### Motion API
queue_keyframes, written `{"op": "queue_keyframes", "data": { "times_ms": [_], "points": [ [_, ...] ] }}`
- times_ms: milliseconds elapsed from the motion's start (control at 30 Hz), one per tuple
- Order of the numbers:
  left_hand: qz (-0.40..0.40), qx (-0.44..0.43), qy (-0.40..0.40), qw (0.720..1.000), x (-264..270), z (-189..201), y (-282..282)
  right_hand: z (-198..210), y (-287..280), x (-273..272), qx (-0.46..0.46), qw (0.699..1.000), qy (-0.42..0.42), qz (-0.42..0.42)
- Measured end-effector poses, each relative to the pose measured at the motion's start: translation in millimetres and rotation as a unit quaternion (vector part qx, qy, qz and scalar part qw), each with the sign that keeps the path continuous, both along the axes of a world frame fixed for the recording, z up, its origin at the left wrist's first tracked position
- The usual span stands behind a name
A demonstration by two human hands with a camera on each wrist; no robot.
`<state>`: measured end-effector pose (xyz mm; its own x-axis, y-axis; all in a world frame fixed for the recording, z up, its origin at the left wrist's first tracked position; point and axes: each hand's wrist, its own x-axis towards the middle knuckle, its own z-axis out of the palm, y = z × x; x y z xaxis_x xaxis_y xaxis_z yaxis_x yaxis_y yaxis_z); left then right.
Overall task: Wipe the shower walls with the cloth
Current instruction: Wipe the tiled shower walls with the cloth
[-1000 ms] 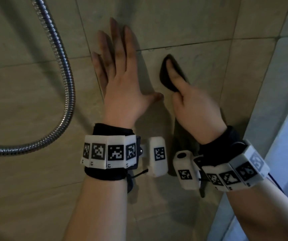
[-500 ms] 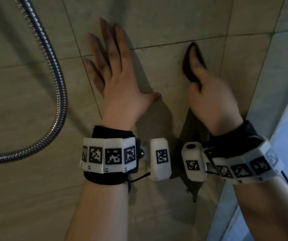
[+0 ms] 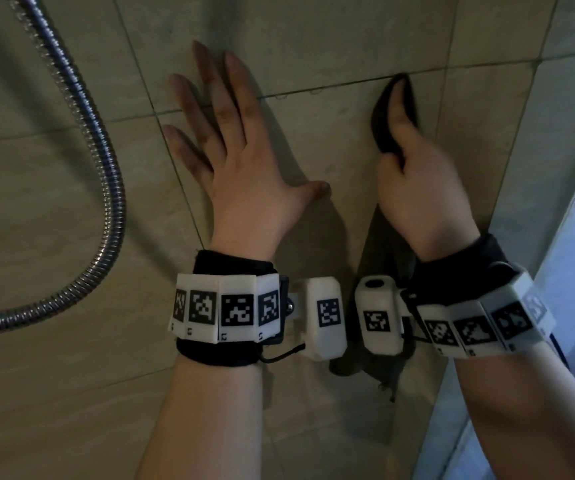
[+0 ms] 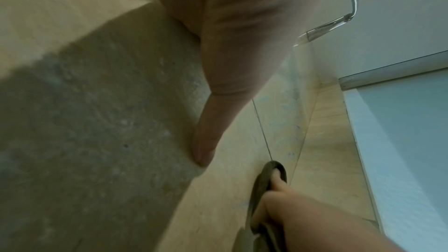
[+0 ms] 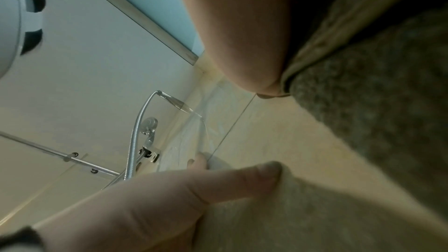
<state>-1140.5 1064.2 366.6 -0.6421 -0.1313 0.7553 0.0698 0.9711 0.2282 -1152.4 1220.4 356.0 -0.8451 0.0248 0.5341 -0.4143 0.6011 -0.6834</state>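
Head view showed my right hand [image 3: 417, 188] pinching the cloth [image 3: 383, 133] against the wall tile [image 3: 331, 36] at two o'clock, my left hand [image 3: 241, 150] splayed flat; its loose hanging tail risked slipping free.

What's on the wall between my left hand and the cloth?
Nothing but bare tile and shadow between the left hand and the cloth, seen in the head view.

Both my arms reached forward and up.
My left hand [image 3: 241, 157] lay flat with fingers spread; my right hand [image 3: 421, 188] was curled, its forefinger extended.
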Motion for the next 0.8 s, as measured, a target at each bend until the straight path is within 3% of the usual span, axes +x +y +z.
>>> {"op": "queue_keyframes", "data": {
  "times_ms": [233, 400, 567, 800],
  "points": [
    [-0.003, -0.001, -0.003, 1.000, 0.6, -1.3, 0.6, -8.6, -4.7, 9.4, 0.060, 0.998, -0.010, 0.024],
    [-0.008, 0.006, -0.007, 1.000, 0.2, -0.2, 1.2, 2.8, 1.1, 2.1, 0.002, 0.999, -0.007, -0.035],
    [-0.013, 0.006, -0.007, 1.000, -0.3, -1.5, -0.1, -7.3, -22.5, 12.1, 0.069, 0.997, 0.015, 0.035],
    [-0.009, -0.002, -0.006, 1.000, 0.4, -2.6, -1.1, 8.2, -5.6, -0.7, 0.084, 0.996, 0.008, -0.013]
  ]
}}
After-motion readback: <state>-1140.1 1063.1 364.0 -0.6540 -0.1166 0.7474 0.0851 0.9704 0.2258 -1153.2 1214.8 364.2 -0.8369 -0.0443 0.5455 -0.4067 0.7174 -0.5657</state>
